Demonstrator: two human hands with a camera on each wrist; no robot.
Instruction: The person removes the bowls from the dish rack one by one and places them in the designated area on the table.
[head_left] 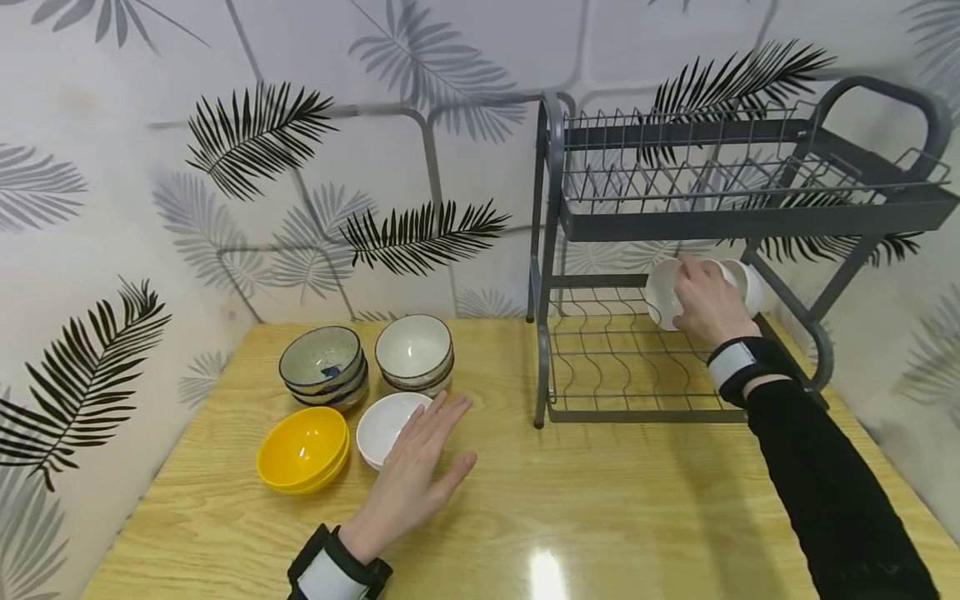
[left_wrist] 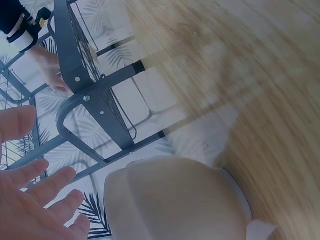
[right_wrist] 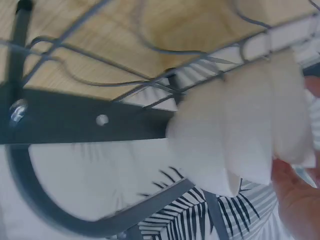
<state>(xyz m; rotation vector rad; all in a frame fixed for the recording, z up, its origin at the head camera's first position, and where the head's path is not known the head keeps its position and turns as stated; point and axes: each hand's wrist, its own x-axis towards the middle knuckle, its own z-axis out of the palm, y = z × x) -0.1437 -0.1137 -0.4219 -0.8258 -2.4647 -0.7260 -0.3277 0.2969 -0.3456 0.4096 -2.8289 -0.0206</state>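
Note:
My right hand (head_left: 708, 304) reaches into the lower tier of the dish rack and pinches a white bowl (head_left: 662, 300) by its edge, with the bowl tipped on its side. More white bowls (head_left: 750, 287) stand on edge just beyond it; in the right wrist view, three white bowls nest in a row, the held bowl (right_wrist: 290, 110) at the right end. My left hand (head_left: 412, 475) hovers with fingers spread beside a small stack of white bowls (head_left: 384, 427), partly covering it, and holds nothing.
The two-tier grey dish rack (head_left: 652, 415) stands at the right against the patterned wall. Left on the wooden table (head_left: 570, 500) are stacked yellow bowls (head_left: 302, 450), blue-patterned grey bowls (head_left: 321, 360) and dark-rimmed white bowls (head_left: 414, 352). The rack's upper tier (head_left: 675, 223) overhangs the right hand.

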